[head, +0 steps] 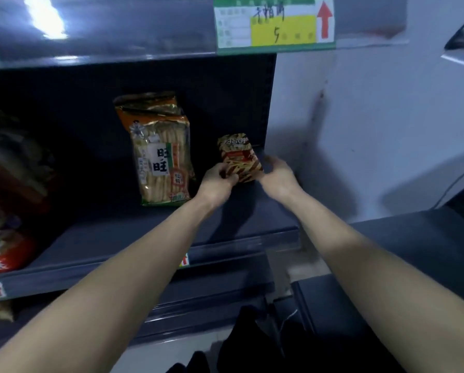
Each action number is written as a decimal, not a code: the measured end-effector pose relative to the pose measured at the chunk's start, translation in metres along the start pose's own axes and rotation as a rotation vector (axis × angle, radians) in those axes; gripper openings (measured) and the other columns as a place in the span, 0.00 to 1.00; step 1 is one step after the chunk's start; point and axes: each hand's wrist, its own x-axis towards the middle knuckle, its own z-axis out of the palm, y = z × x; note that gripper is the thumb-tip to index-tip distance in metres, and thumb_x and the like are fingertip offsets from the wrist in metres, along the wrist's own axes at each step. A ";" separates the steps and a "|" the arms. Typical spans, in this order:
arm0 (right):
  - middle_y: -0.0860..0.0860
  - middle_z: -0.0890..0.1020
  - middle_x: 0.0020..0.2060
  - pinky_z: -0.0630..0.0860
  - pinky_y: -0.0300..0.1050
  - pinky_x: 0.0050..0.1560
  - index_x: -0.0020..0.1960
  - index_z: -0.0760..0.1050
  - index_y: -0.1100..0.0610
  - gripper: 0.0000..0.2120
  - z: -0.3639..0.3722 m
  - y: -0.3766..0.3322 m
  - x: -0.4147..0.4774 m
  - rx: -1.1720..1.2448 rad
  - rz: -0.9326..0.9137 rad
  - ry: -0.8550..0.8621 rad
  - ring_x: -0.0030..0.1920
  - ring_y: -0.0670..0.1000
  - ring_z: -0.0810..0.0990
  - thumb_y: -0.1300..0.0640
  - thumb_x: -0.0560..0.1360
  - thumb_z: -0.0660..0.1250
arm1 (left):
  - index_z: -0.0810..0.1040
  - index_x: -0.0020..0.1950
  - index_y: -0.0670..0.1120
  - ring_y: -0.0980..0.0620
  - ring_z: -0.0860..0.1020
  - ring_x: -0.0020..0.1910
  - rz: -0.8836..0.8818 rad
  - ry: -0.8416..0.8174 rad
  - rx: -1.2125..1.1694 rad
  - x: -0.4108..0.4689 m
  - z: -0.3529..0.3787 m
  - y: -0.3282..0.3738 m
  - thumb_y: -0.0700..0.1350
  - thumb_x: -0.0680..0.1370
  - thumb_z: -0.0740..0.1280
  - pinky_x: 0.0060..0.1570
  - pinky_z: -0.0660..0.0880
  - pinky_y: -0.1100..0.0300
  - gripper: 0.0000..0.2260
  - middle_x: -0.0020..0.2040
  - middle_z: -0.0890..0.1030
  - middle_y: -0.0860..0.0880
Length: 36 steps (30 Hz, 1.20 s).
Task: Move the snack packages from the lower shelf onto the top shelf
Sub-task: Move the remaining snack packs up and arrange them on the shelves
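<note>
Head view: two bare forearms reach up from the bottom corners toward the middle of the frame. There both hands meet on a small snack package (238,157) with a striped, red and tan front. The left hand (220,180) grips its lower left edge with curled fingers. The right hand (276,170) holds its right side, fingers wrapped behind it. The package stands upright, tilted a little to the left, at the right end of a dark shelf (112,238). I cannot tell whether its base rests on the board or is just off it.

Just left of it, apart from the hands, a tall bag of rice crackers (162,154) stands upright against the back of the same shelf. At the far left edge of the frame a red package (4,254) shows, blurred.

Along the top runs the front edge of the shelf above, carrying a green and yellow price label (275,22) with a red arrow pointing up. A pale wall (360,130) fills the right side. A smaller tag (184,259) sits on the shelf's front lip, below the left forearm.
</note>
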 end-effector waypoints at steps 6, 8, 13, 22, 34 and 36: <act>0.55 0.77 0.61 0.73 0.45 0.57 0.66 0.68 0.58 0.16 0.015 0.015 0.042 0.137 0.146 -0.146 0.58 0.53 0.76 0.58 0.79 0.62 | 0.52 0.77 0.41 0.44 0.64 0.72 -0.167 0.023 -0.176 0.026 0.008 -0.006 0.45 0.80 0.61 0.72 0.62 0.51 0.28 0.75 0.62 0.42; 0.55 0.78 0.58 0.74 0.45 0.54 0.63 0.70 0.58 0.14 0.020 0.020 0.046 0.163 0.181 -0.143 0.56 0.54 0.77 0.58 0.79 0.61 | 0.52 0.76 0.40 0.44 0.65 0.72 -0.200 0.036 -0.244 0.027 0.009 -0.007 0.44 0.80 0.61 0.72 0.62 0.50 0.29 0.74 0.63 0.41; 0.54 0.80 0.54 0.73 0.41 0.45 0.61 0.72 0.60 0.13 0.021 0.023 0.030 0.230 0.236 -0.119 0.53 0.52 0.78 0.61 0.78 0.61 | 0.53 0.76 0.39 0.42 0.69 0.68 -0.254 0.082 -0.364 0.014 0.011 -0.012 0.40 0.80 0.61 0.60 0.70 0.56 0.27 0.72 0.66 0.40; 0.56 0.80 0.56 0.73 0.39 0.52 0.64 0.73 0.63 0.15 0.022 0.009 -0.051 0.299 0.258 -0.060 0.52 0.50 0.78 0.62 0.80 0.60 | 0.66 0.69 0.34 0.44 0.74 0.60 -0.289 0.080 -0.402 -0.066 -0.009 -0.017 0.38 0.80 0.60 0.54 0.76 0.54 0.18 0.65 0.73 0.38; 0.51 0.81 0.46 0.70 0.36 0.37 0.56 0.77 0.58 0.12 0.029 -0.050 -0.199 0.519 0.184 0.200 0.43 0.46 0.78 0.66 0.75 0.62 | 0.75 0.50 0.39 0.43 0.80 0.49 -0.094 0.137 -0.404 -0.196 -0.064 -0.006 0.39 0.76 0.67 0.49 0.80 0.49 0.05 0.49 0.81 0.40; 0.49 0.80 0.43 0.70 0.34 0.35 0.54 0.76 0.58 0.11 0.027 -0.060 -0.217 0.551 0.145 0.244 0.40 0.43 0.77 0.67 0.74 0.62 | 0.75 0.48 0.41 0.44 0.80 0.49 -0.016 0.160 -0.377 -0.213 -0.073 0.001 0.40 0.75 0.69 0.52 0.79 0.46 0.05 0.46 0.80 0.43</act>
